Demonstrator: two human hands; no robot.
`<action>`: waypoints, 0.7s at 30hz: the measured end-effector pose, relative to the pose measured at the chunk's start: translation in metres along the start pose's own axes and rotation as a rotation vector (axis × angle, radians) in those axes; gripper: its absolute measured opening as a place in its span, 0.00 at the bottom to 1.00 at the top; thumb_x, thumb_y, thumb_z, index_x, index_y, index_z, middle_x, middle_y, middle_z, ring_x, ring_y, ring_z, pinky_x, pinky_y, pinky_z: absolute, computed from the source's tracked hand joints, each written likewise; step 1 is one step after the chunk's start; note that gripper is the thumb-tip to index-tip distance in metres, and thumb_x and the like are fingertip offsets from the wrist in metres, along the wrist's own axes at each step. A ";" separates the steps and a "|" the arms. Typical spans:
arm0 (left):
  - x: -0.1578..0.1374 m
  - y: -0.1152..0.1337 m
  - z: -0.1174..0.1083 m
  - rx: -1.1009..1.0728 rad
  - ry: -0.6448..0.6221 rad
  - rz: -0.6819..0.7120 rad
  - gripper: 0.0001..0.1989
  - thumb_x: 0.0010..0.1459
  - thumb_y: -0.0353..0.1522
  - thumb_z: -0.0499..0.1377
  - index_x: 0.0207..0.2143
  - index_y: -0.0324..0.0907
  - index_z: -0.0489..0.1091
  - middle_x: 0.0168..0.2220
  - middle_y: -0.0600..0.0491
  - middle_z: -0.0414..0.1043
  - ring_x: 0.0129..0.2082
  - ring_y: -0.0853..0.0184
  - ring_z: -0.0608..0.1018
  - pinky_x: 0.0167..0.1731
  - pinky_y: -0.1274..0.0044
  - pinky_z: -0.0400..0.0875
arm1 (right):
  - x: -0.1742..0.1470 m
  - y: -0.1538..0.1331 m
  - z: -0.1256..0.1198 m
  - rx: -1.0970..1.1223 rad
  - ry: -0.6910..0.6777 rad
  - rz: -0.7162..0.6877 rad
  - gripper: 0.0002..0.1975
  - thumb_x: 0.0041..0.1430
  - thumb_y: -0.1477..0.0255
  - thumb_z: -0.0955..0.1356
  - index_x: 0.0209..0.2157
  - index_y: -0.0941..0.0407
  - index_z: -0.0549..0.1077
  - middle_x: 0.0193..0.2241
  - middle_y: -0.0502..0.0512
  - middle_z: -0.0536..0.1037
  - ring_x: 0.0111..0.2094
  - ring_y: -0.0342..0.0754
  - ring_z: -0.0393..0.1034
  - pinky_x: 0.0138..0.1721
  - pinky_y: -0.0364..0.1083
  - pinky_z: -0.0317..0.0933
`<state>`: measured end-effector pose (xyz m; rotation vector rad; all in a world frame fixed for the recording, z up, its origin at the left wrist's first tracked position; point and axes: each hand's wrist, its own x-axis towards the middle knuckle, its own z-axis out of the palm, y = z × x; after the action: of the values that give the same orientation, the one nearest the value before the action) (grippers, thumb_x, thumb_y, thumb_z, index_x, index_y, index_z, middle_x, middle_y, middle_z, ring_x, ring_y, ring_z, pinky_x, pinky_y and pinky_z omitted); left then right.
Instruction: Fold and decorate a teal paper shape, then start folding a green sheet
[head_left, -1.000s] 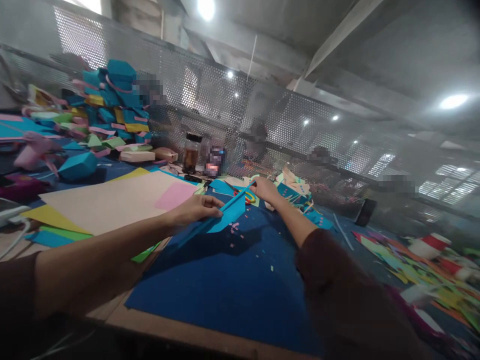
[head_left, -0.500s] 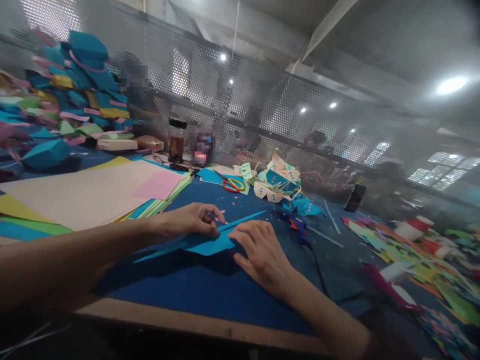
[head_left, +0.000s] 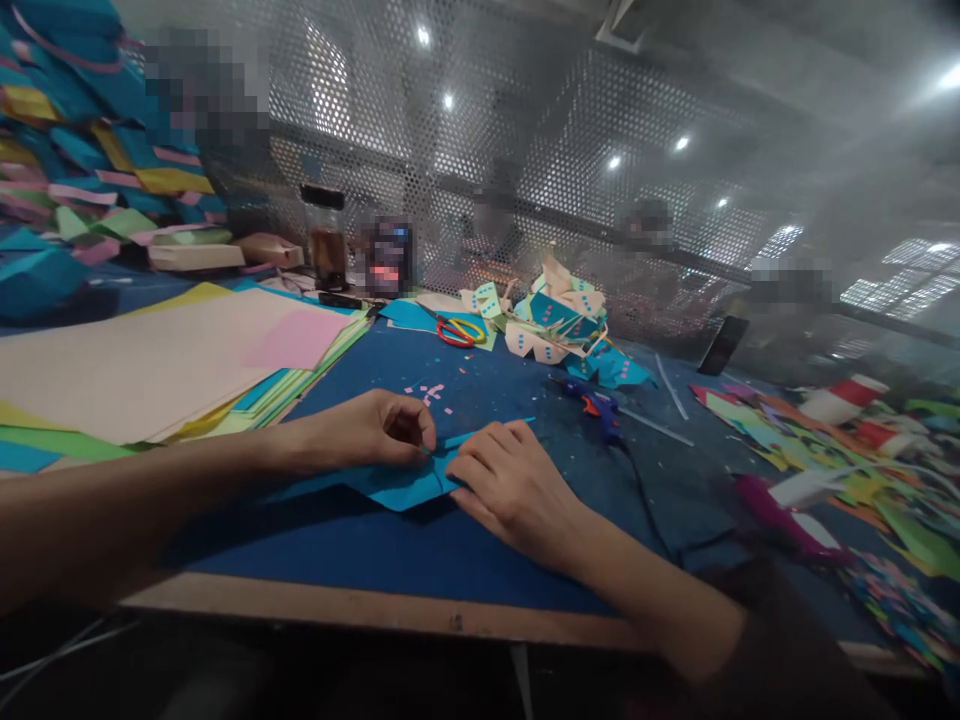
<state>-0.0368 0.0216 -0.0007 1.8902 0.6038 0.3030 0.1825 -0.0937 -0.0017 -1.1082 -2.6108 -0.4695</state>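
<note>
A sheet of blue paper (head_left: 409,489), with a raised fold along its far side, lies near the table's front edge between my hands. My left hand (head_left: 386,430) is closed, thumb and forefinger pinching at the paper's fold. From the other side my right hand (head_left: 510,485) grips the sheet with curled fingers, covering its right part. The paper's left end partly hides behind my left forearm. Just beyond my hands are tiny pink paper scraps (head_left: 427,393).
Scissors (head_left: 460,331) and dotted paper shapes (head_left: 559,315) lie farther back. At right are a blue glue gun (head_left: 598,408) with a cord and a magenta-and-white tool (head_left: 791,515). Large paper sheets (head_left: 172,360) are stacked left; a jar (head_left: 327,240) stands behind them.
My view has shifted, so the table sits a little higher in the picture. My left thumb and forefinger have drawn together at the fold; my right hand stays on the paper.
</note>
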 end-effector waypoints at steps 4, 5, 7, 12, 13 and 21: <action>-0.003 0.003 0.006 0.097 0.070 0.008 0.13 0.51 0.34 0.64 0.39 0.41 0.69 0.30 0.56 0.74 0.29 0.68 0.74 0.28 0.80 0.66 | 0.000 -0.003 0.003 0.005 0.004 0.001 0.09 0.71 0.69 0.63 0.41 0.57 0.73 0.39 0.57 0.74 0.41 0.53 0.62 0.41 0.52 0.51; -0.004 0.004 0.007 0.134 0.083 0.014 0.12 0.51 0.34 0.63 0.38 0.41 0.70 0.30 0.56 0.74 0.30 0.68 0.75 0.28 0.79 0.66 | 0.000 -0.004 0.003 0.005 0.006 0.005 0.09 0.71 0.69 0.63 0.40 0.57 0.73 0.38 0.57 0.74 0.41 0.53 0.62 0.40 0.51 0.51; -0.006 0.006 0.010 0.221 0.103 0.018 0.10 0.52 0.34 0.62 0.37 0.40 0.71 0.29 0.56 0.74 0.30 0.67 0.75 0.29 0.79 0.67 | 0.000 -0.005 0.005 0.011 0.000 0.020 0.10 0.71 0.69 0.63 0.39 0.57 0.73 0.37 0.57 0.74 0.40 0.53 0.62 0.40 0.51 0.50; -0.012 0.009 0.013 0.411 0.148 0.055 0.06 0.54 0.30 0.58 0.34 0.41 0.75 0.30 0.56 0.76 0.31 0.67 0.76 0.31 0.79 0.67 | -0.001 -0.007 0.008 0.093 -0.016 0.061 0.08 0.71 0.70 0.63 0.40 0.57 0.73 0.36 0.56 0.74 0.39 0.52 0.63 0.40 0.51 0.51; -0.012 0.008 0.013 0.438 0.153 0.084 0.07 0.55 0.30 0.58 0.34 0.41 0.75 0.31 0.56 0.76 0.31 0.68 0.76 0.32 0.79 0.67 | -0.001 -0.007 0.009 0.106 -0.015 0.065 0.08 0.71 0.71 0.63 0.40 0.57 0.73 0.36 0.56 0.75 0.39 0.52 0.63 0.40 0.51 0.51; -0.014 -0.002 0.014 0.582 0.154 0.373 0.08 0.61 0.25 0.56 0.33 0.40 0.75 0.38 0.51 0.73 0.39 0.67 0.76 0.40 0.77 0.68 | 0.001 -0.009 0.011 0.226 -0.014 0.147 0.10 0.71 0.70 0.64 0.36 0.57 0.73 0.35 0.55 0.74 0.38 0.50 0.64 0.39 0.48 0.55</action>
<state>-0.0424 0.0030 -0.0069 2.5650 0.4661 0.5629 0.1740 -0.0950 -0.0137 -1.2165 -2.4950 -0.1322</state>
